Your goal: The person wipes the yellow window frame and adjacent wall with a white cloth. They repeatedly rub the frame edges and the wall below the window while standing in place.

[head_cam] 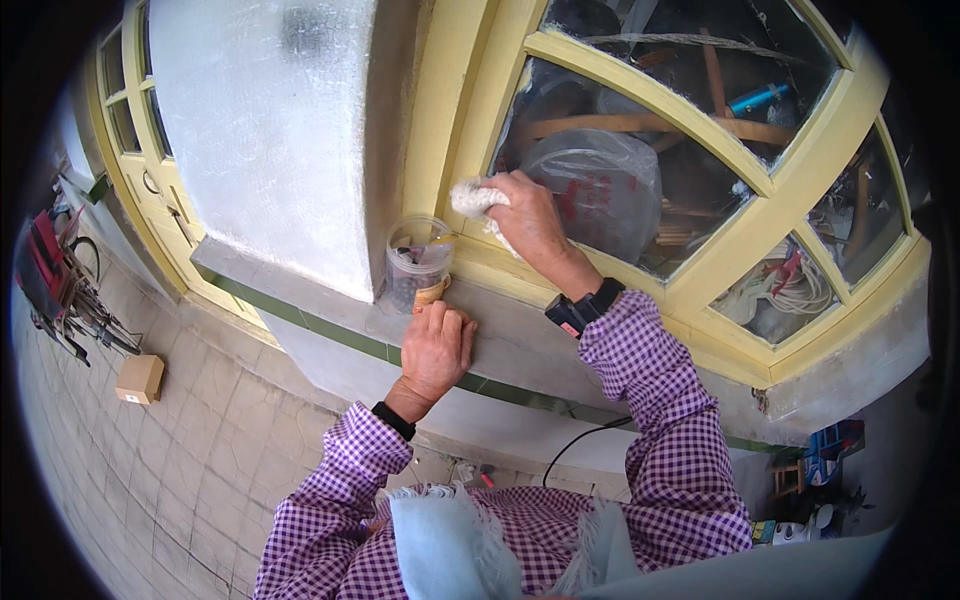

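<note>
My right hand grips a crumpled white cloth against the yellow wooden window frame, at the left side of a glass pane. Lower down, my left hand rests at the concrete windowsill with its fingers curled in; I see nothing in it. Just beyond its knuckles stands a clear plastic jar with an orange label and small mixed things inside. The jar is open at the top and sits in the corner by the white wall.
Behind the glass lie a round plastic-wrapped thing, wooden pieces and a coil of pale cord. A black cable hangs below the sill. On the paved floor are a cardboard box and a bicycle at left.
</note>
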A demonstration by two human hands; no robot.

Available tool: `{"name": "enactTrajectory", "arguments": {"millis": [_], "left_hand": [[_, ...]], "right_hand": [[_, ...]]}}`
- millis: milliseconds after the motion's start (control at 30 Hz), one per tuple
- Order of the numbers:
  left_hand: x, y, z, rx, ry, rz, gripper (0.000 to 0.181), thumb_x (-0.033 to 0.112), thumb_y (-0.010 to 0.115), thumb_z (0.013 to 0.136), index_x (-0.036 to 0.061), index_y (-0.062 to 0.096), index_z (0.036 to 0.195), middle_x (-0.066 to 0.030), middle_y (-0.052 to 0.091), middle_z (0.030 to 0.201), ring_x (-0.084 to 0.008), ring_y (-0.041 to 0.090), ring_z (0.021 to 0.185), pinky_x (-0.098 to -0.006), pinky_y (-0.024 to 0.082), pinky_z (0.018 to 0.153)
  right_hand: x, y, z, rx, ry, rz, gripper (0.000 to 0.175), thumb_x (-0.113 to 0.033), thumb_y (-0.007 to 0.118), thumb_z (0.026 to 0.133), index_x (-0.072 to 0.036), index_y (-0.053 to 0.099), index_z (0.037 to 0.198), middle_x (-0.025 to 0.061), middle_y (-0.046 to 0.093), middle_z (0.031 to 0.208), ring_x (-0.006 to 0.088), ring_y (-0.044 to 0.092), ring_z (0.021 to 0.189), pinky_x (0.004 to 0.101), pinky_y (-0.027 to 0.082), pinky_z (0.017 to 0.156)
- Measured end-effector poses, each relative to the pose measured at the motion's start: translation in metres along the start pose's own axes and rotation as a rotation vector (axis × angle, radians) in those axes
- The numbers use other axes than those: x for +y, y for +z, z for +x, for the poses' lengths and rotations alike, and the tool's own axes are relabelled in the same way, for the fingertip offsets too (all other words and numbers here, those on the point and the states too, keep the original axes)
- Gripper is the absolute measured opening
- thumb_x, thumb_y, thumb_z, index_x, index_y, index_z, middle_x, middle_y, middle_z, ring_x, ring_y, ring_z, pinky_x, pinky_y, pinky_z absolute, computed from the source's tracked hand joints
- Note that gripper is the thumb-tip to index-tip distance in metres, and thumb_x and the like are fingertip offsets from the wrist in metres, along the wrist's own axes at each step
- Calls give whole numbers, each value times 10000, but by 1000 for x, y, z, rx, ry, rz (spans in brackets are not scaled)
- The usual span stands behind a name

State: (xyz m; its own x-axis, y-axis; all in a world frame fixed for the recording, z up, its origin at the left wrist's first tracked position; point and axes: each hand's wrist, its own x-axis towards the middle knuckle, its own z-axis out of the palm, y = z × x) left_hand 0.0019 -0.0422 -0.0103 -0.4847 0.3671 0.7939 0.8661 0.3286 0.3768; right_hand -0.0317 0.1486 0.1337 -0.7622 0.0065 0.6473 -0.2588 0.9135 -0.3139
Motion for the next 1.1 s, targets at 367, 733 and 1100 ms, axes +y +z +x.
{"name": "enactTrajectory", "arguments": {"millis": [367, 733, 1100], "left_hand": [[0, 0, 1, -9, 6, 2, 177, 139, 722, 863, 83, 555, 850, -102, 520, 842, -306, 559, 787, -415, 479, 713], [3, -1, 4, 2, 10, 21, 193, 144, 725, 857, 77, 546, 831, -100, 505, 816, -301, 553, 772, -409, 472, 695], [3, -2, 1, -26, -46, -18, 219, 149, 735, 839, 79, 527, 833, -116, 513, 827, -333, 560, 761, -427, 470, 701]], "right_hand": [[-44, -72, 106, 652, -470, -516, 377, -19, 732, 758, -78, 695, 1128, 141, 616, 994, 361, 623, 963, 427, 536, 846], [-11, -11, 56, 492, -411, -458, 233, 21, 629, 806, -55, 632, 1026, 143, 538, 966, 345, 600, 916, 415, 568, 728], [-4, 23, -23, -160, -242, -458, 178, 0, 593, 837, -48, 677, 986, 150, 616, 989, 375, 625, 973, 482, 562, 760]]}}
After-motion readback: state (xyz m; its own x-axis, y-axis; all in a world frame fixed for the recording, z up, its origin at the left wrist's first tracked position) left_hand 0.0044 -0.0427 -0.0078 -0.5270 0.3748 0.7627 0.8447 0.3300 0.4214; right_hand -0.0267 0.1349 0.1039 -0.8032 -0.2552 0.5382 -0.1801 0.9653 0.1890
